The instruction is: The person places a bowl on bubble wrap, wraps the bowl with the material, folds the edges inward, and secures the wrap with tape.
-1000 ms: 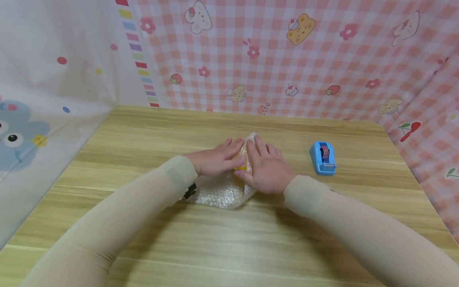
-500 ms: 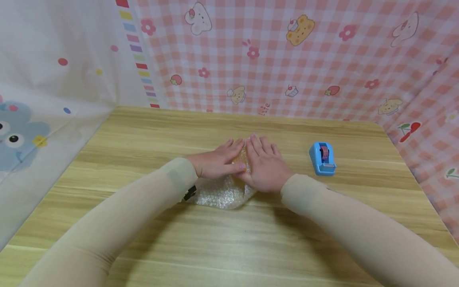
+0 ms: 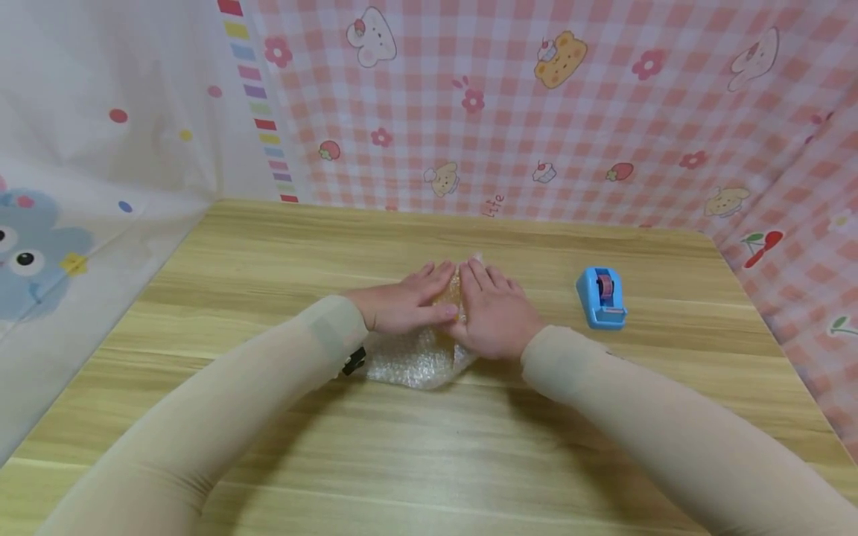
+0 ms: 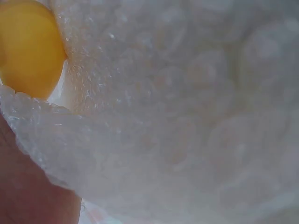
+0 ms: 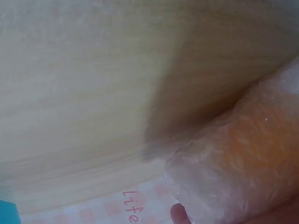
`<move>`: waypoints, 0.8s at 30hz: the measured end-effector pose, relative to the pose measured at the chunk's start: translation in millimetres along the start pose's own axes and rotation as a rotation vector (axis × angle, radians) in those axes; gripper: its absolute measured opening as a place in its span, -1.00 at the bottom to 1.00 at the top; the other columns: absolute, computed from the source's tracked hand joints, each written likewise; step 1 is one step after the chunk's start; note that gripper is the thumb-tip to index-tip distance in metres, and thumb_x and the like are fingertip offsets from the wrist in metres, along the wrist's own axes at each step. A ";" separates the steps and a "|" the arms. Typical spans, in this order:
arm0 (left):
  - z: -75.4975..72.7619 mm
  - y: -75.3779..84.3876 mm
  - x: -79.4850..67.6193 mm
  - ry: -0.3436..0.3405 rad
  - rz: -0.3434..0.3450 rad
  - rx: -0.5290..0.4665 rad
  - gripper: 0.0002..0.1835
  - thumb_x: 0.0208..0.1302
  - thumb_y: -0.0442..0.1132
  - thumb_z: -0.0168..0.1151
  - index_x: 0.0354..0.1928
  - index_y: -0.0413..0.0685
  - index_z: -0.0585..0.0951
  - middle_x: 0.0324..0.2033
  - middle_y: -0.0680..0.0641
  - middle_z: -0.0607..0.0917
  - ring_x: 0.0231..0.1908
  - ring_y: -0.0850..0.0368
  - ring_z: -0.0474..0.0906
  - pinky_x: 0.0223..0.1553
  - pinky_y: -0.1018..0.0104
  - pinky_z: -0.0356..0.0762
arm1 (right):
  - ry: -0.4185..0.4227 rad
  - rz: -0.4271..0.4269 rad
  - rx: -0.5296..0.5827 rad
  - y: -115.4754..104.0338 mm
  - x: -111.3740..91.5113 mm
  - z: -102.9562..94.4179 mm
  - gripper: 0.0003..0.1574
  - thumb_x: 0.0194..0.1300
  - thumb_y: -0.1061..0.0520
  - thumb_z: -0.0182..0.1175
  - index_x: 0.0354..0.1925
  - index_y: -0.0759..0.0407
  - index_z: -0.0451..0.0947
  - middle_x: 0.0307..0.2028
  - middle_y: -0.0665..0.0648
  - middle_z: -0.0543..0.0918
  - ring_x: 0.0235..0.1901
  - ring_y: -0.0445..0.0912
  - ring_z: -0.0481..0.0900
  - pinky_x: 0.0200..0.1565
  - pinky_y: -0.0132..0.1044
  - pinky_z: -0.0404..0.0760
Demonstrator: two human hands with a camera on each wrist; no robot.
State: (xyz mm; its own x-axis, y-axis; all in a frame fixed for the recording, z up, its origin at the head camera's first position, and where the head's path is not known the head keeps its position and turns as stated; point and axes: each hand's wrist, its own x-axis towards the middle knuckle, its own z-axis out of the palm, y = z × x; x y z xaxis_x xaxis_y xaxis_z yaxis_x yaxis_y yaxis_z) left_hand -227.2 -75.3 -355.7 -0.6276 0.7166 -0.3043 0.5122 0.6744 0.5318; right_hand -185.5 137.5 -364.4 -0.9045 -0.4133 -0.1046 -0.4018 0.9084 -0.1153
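Observation:
A sheet of clear bubble wrap [image 3: 415, 363] lies folded on the table under both hands. Inside its fold sits a smooth, rounded yellow object [image 4: 30, 49], partly covered, its kind not clear. My left hand [image 3: 407, 303] presses on the wrap's left side with extended fingers. From the right, my right hand [image 3: 499, 314] rests flat along the fold, fingers pointing away. The two thumbs meet over the middle. In the right wrist view the bubble wrap [image 5: 210, 172] bulges, with an orange-yellow tint showing through it.
A blue tape dispenser [image 3: 601, 298] with a pinkish roll stands to the right of the hands on the wooden table [image 3: 429, 461]. Behind rises a pink checked cloth [image 3: 415, 97]; a white printed cloth [image 3: 134, 67] hangs at the left.
My right hand has shifted slightly left, towards the left hand. The thumbs have come together over the yellow spot that showed between them. My left hand has barely moved.

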 end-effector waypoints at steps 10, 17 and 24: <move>-2.1 -3.6 -5.6 0.022 -0.030 -0.028 -0.03 0.58 0.41 -0.25 0.70 0.09 -0.36 0.70 -0.05 -0.38 0.69 -0.12 -0.48 0.65 -0.15 -0.32 | -0.018 0.025 -0.004 -3.0 0.2 -2.1 0.27 0.50 -0.63 -0.47 0.70 0.25 -0.22 0.71 0.28 -0.14 0.67 0.31 -0.07 0.58 0.32 0.09; -7.9 -14.3 -14.5 -0.007 -0.070 -0.011 0.18 0.42 0.46 0.06 0.71 0.08 -0.35 0.71 -0.04 -0.34 0.69 -0.09 -0.42 0.67 -0.07 -0.28 | -0.019 0.054 0.027 -5.1 1.2 -1.9 0.31 0.48 -0.67 -0.41 0.70 0.26 -0.22 0.70 0.30 -0.15 0.66 0.32 -0.08 0.58 0.32 0.08; -10.9 -22.1 -20.0 -0.016 -0.111 0.113 0.20 0.37 0.34 0.28 0.71 -0.08 -0.16 0.71 -0.14 -0.19 0.69 -0.16 -0.25 0.66 -0.08 -0.18 | -0.020 0.093 0.067 -6.8 2.3 -0.7 0.31 0.48 -0.66 -0.34 0.70 0.25 -0.23 0.71 0.29 -0.18 0.67 0.32 -0.11 0.59 0.31 0.03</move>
State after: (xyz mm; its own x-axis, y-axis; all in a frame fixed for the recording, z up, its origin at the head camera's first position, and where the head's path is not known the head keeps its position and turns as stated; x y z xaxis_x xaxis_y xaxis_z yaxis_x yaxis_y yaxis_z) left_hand -232.4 -106.5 -352.7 -0.6752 0.6385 -0.3695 0.5035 0.7649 0.4017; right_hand -184.9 130.4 -363.2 -0.9342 -0.3291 -0.1376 -0.3052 0.9371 -0.1695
